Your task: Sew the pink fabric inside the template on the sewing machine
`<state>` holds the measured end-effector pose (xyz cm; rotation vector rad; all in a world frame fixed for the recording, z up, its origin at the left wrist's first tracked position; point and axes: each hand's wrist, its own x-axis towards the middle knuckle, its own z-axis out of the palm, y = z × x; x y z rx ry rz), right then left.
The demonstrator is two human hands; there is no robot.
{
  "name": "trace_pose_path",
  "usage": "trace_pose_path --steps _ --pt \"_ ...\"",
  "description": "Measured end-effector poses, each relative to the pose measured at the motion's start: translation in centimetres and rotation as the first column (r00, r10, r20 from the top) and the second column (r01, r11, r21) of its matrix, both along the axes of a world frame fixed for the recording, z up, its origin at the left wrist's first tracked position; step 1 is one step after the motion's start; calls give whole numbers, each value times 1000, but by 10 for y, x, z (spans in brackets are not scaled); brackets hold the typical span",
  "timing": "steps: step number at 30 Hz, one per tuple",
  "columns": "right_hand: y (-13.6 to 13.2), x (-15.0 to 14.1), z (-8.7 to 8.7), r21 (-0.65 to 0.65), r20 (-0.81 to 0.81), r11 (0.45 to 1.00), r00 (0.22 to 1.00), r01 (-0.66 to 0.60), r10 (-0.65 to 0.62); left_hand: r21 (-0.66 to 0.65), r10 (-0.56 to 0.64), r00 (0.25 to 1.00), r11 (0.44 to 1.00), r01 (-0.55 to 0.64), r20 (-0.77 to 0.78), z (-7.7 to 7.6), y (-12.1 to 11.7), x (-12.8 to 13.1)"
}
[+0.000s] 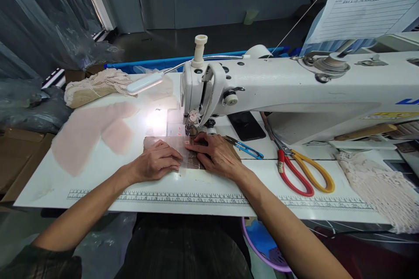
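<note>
Both hands, left and right, press open and flat on the fabric piece.

To your right lie red-and-yellow scissors, blue snips, a black phone; pink fabric pieces sit left

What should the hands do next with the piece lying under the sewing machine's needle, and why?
Probably ease the sheer fabric piece straight back under the presser foot. Both the left hand and right hand lie flat on it, with the right fingertips close to the foot, so keeping them to the side of the needle seems wise.
</note>
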<state>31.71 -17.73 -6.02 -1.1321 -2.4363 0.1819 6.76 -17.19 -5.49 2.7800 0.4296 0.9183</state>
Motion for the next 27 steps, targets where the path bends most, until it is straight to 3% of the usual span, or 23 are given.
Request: trace_pose_path --steps 18,23,27 --pt "0 0 0 5 16 1000 1000 9 -9 56 -7 997 998 11 -74 1 -5 3" --pt "-2 -1 0 48 79 999 997 -8 4 145 -19 976 988 51 -218 18 -5 6" --pt "-3 -1 -1 90 115 996 993 -14 4 39 -127 926 988 151 -356 32 6 12"
